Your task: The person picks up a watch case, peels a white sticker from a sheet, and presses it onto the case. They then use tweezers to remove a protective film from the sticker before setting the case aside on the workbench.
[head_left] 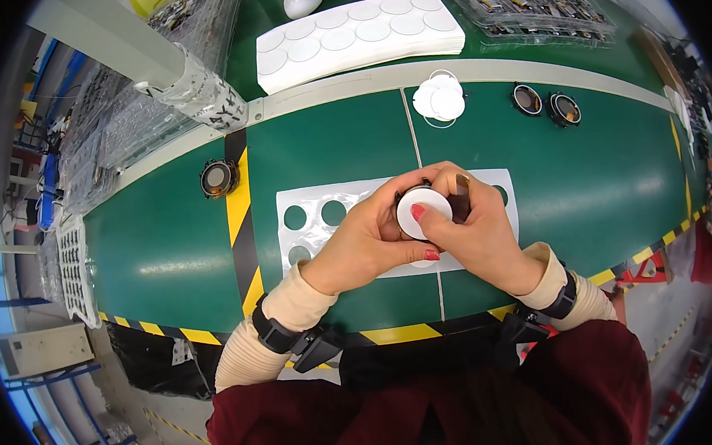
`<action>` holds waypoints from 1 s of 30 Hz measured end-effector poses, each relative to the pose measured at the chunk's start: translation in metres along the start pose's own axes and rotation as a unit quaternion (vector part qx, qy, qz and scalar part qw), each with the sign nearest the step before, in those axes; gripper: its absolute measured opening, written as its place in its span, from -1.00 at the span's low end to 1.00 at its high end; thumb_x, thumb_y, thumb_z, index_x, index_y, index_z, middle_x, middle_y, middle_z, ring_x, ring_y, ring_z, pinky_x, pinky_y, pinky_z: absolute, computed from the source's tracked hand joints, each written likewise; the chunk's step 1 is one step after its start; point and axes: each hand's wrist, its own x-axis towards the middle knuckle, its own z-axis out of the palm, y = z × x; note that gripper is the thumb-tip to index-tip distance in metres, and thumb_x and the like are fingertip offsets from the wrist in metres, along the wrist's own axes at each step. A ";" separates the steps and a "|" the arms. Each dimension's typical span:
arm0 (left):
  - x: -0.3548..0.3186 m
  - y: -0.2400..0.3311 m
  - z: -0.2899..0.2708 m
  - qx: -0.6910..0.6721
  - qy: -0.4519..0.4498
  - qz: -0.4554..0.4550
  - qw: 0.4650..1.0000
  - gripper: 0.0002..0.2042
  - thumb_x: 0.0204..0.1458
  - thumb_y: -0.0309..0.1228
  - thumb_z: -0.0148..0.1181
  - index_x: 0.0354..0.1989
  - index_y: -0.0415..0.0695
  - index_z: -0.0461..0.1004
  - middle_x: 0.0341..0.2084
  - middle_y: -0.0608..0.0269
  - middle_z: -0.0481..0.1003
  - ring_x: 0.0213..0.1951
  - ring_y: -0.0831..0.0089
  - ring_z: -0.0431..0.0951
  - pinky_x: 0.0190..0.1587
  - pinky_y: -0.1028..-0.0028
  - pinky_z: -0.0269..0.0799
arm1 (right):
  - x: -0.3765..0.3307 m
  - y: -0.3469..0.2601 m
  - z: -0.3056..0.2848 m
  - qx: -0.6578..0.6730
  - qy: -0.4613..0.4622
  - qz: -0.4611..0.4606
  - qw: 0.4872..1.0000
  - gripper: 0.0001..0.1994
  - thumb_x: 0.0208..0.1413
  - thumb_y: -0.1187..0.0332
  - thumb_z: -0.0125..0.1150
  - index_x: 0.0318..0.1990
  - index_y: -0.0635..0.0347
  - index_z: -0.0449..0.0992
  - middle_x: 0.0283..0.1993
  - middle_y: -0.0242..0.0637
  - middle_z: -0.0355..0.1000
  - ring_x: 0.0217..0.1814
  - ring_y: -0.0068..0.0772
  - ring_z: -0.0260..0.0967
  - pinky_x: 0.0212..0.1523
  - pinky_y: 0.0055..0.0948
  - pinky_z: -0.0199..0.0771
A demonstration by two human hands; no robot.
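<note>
Both hands meet above the middle of the green table around a small round black-rimmed part (pixel 426 181) with a white disc (pixel 434 200) on its upper face. My left hand (pixel 364 242) is closed round its left side, thumb stretched along the near edge. My right hand (pixel 491 234) grips it from the right, and its thumb lies on the white disc. The underside of the part is hidden by the fingers. Beneath the hands lies a white sheet (pixel 287 196) with round holes, partly covered by them.
Several white discs (pixel 440 99) lie in a pile beyond the hands. Similar round black parts rest at right, one (pixel 527 99) beside another (pixel 564 109), and a third (pixel 220 179) at left. Farther back are stacked white circle sheets (pixel 361 34), clear parts trays (pixel 530 8) and a post (pixel 142 60).
</note>
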 end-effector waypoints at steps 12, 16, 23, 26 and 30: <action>0.000 0.000 0.000 0.000 0.003 -0.001 1.000 -0.28 -0.21 -0.79 0.16 0.20 -0.21 0.03 -0.05 0.18 0.28 -0.05 0.44 0.38 -0.05 0.42 0.46 | -0.001 0.000 0.002 -0.032 0.009 -0.002 0.999 -0.86 -0.08 0.51 0.13 -0.46 0.33 0.27 -0.33 -0.37 0.22 -0.50 -0.72 0.13 -0.55 -0.66 0.17; 0.000 -0.003 -0.001 0.012 0.003 0.012 1.000 -0.29 -0.21 -0.78 0.17 0.20 -0.20 0.04 -0.05 0.17 0.29 -0.05 0.43 0.38 -0.06 0.43 0.47 | -0.002 0.001 0.003 -0.058 0.013 -0.032 0.998 -0.86 -0.08 0.50 0.13 -0.44 0.34 0.29 -0.32 -0.36 0.25 -0.50 -0.72 0.15 -0.55 -0.66 0.18; 0.000 0.001 0.002 0.024 0.006 0.037 0.999 -0.30 -0.20 -0.77 0.17 0.19 -0.22 0.05 -0.04 0.16 0.29 -0.05 0.42 0.39 -0.06 0.42 0.47 | -0.009 0.003 0.007 -0.100 0.014 -0.041 0.994 -0.86 -0.02 0.54 0.11 -0.33 0.26 0.27 -0.19 -0.30 0.27 -0.32 -0.67 0.22 -0.37 -0.68 0.29; -0.001 -0.001 0.001 0.010 0.009 0.055 0.998 -0.33 -0.20 -0.77 0.17 0.17 -0.25 0.06 -0.04 0.16 0.29 -0.05 0.40 0.40 -0.08 0.44 0.48 | -0.008 0.001 0.016 0.042 0.070 -0.082 0.993 -0.80 0.01 0.54 0.09 -0.20 0.24 0.26 -0.18 -0.30 0.30 -0.28 -0.67 0.26 -0.36 -0.68 0.32; -0.001 0.000 0.005 -0.003 -0.034 0.050 0.998 -0.37 -0.15 -0.79 0.11 0.16 -0.21 0.08 -0.02 0.18 0.26 -0.02 0.45 0.36 -0.03 0.44 0.43 | -0.003 -0.004 0.005 0.032 0.043 0.009 0.999 -0.78 0.03 0.55 0.08 -0.16 0.23 0.26 -0.20 -0.32 0.33 -0.23 -0.67 0.28 -0.32 -0.69 0.33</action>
